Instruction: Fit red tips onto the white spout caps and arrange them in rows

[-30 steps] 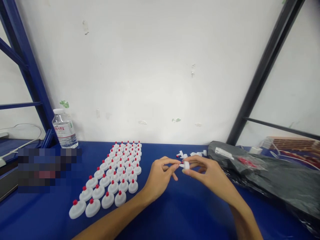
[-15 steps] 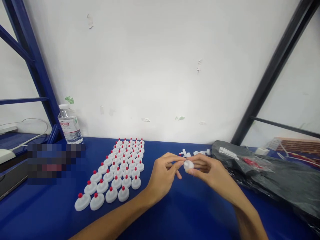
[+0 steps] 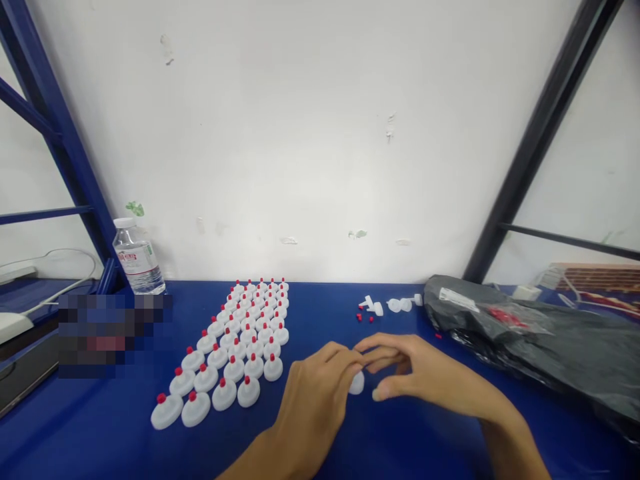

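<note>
Above the blue tabletop, my left hand (image 3: 320, 390) is closed on a white round nozzle cap (image 3: 357, 383), mostly hidden behind its fingers. My right hand (image 3: 410, 367) is beside it, its thumb apart from its fingers. The right fingertips meet the left fingers just above the cap; whether they touch the cap's upper part is hidden. To the left stand several rows of white nozzle caps (image 3: 224, 393) with red tips. Behind my hands lie loose white nozzle caps (image 3: 400, 305) and small red tips (image 3: 359, 317).
A grey plastic bag (image 3: 530, 347) with a clear packet of red pieces (image 3: 507, 317) lies on the right. At the back left stands a water bottle (image 3: 139, 257). A white wall (image 3: 320, 147) rises behind the blue table (image 3: 400, 440), between metal posts.
Both hands have come down and nearer with the cap. My right thumb has parted from the cap, and my left hand has turned over it. The loose red tips are now uncovered.
</note>
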The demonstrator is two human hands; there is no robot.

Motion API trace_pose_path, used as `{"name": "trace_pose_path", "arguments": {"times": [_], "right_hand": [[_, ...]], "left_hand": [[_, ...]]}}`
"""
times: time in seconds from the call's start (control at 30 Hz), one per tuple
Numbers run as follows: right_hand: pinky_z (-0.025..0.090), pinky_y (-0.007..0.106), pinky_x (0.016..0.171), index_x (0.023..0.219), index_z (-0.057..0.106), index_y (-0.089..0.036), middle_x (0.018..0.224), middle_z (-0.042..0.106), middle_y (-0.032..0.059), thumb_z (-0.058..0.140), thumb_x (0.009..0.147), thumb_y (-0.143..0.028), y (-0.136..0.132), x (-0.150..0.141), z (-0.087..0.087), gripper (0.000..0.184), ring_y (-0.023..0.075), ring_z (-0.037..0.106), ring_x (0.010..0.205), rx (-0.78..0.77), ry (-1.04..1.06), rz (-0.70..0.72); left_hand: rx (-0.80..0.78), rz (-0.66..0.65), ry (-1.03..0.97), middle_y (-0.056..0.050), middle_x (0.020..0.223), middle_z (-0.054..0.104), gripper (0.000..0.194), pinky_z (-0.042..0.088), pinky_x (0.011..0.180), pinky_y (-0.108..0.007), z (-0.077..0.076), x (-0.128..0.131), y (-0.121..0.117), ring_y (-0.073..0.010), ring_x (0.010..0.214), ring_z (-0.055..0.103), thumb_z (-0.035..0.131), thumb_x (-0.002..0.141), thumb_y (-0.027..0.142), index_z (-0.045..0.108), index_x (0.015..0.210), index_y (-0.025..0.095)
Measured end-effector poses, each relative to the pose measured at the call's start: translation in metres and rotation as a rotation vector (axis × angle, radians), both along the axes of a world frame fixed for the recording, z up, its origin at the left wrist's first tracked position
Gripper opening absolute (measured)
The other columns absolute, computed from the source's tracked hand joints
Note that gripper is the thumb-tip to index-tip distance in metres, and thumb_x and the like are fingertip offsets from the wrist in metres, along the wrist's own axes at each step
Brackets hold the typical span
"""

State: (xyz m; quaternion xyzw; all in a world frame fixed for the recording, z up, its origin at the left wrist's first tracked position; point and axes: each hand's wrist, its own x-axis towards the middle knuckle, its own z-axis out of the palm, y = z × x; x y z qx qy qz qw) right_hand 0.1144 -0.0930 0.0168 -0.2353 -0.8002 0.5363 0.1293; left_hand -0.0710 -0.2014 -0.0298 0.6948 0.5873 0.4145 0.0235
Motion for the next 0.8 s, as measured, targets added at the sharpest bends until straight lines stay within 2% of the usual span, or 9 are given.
{"name": "trace_pose_path", "arguments": {"times": [0.1,0.2,0.4,0.6,0.8], "right_hand": [[0.054,0.037,0.100,0.125,0.068,-0.028,0.123,0.072,0.0061,0.079,0.080,-0.042,0.005,0.006,-0.003,0.049,0.0260,0.067,0.115,0.104,-0.040,-0.093],[0.055,0.037,0.096,0.125,0.069,-0.028,0.121,0.073,0.0073,0.070,0.088,-0.047,0.008,0.011,-0.003,0.042,0.0261,0.068,0.111,0.182,-0.048,-0.144],[0.056,0.036,0.090,0.120,0.070,-0.029,0.111,0.076,0.0048,0.064,0.091,-0.048,0.007,0.013,0.003,0.035,0.0248,0.071,0.100,0.242,-0.044,-0.162],[0.055,0.033,0.086,0.121,0.069,-0.029,0.098,0.078,0.0025,0.062,0.092,-0.050,0.008,0.014,0.005,0.037,0.0237,0.072,0.095,0.258,-0.042,-0.188],[0.054,0.033,0.084,0.123,0.068,-0.029,0.096,0.078,0.0035,0.061,0.093,-0.049,0.006,0.013,0.006,0.038,0.0244,0.072,0.095,0.240,-0.020,-0.186]], "left_hand": [[0.016,0.078,0.117,-0.001,0.100,0.075,0.026,0.052,0.065,-0.023,-0.019,-0.015,-0.019,-0.0160,0.078,0.073,0.045,0.102,0.020,0.071,0.105,0.024],[-0.024,0.148,0.235,-0.002,0.104,0.076,0.032,0.054,0.065,-0.023,-0.028,-0.033,-0.038,-0.0167,0.077,0.074,0.040,0.101,0.016,0.070,0.109,0.024],[-0.224,0.316,0.380,-0.001,0.103,0.077,0.033,0.055,0.066,-0.025,-0.016,-0.060,-0.059,-0.0196,0.078,0.075,0.041,0.099,0.020,0.072,0.105,0.028],[-0.322,0.406,0.450,-0.003,0.105,0.077,0.036,0.053,0.068,-0.028,-0.014,-0.072,-0.058,-0.0228,0.086,0.074,0.038,0.100,0.024,0.073,0.103,0.028],[-0.433,0.479,0.468,-0.006,0.108,0.076,0.039,0.050,0.061,-0.027,-0.011,-0.074,-0.057,-0.0219,0.075,0.073,0.036,0.098,0.021,0.074,0.106,0.027]]}}
